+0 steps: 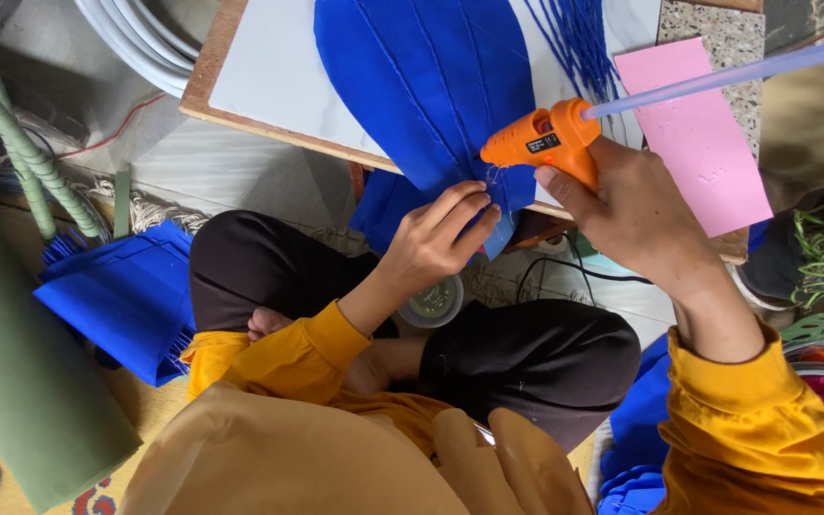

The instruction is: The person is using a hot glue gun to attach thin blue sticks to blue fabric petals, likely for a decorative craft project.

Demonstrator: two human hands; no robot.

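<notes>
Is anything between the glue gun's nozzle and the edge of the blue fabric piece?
Nothing visible. The orange glue gun in the right hand has its nozzle right at the blue fabric piece, whose lower edge the left hand pinches with its fingers just below.

The person wears a mustard-yellow long-sleeved top [288, 448] of soft, matte cloth that falls in loose folds over the chest. Its sleeves end in gathered cuffs at both wrists, the left sleeve [312, 348] creased, the right sleeve [751, 429] fuller and puffed. Dark brownish-black trousers [526, 358] cover the legs. Both hands and the feet are bare, with no rings, watch or gloves.
</notes>
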